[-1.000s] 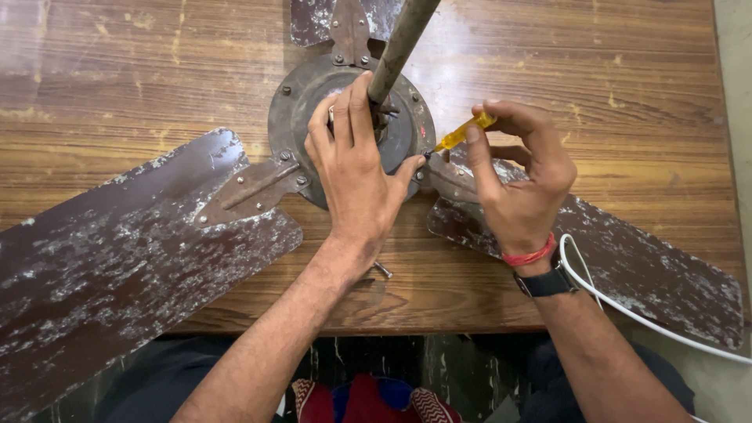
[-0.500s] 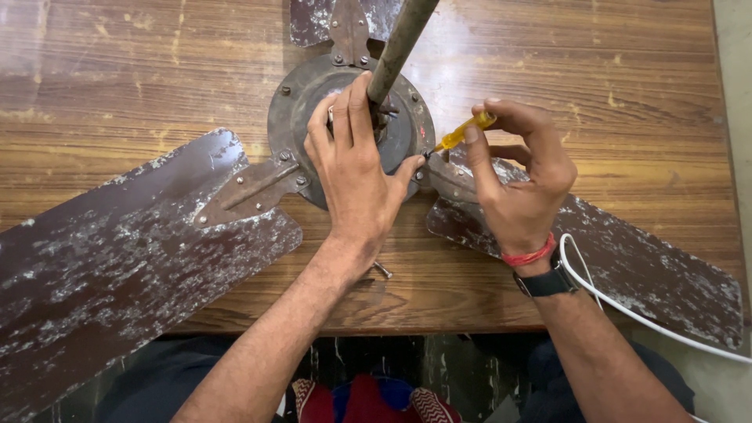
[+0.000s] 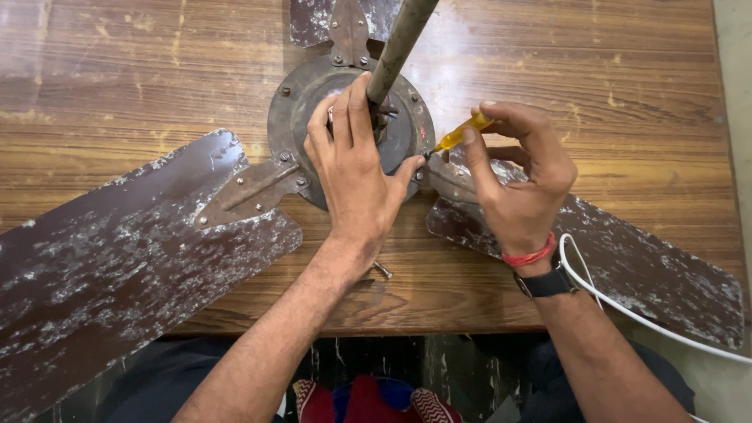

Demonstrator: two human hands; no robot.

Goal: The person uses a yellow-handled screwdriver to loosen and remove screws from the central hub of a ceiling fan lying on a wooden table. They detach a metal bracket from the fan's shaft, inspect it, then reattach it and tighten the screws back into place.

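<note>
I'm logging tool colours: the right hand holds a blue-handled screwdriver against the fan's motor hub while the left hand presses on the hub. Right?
Not quite. The head view shows the screwdriver in the right hand has a yellow handle, not blue. The left hand does press on the hub.

Both forearms are bare, no sleeves showing. The right hand [image 3: 521,184] wears a red thread band at the wrist (a black watch strap sits just behind it). The left hand [image 3: 356,168] wears nothing.
</note>
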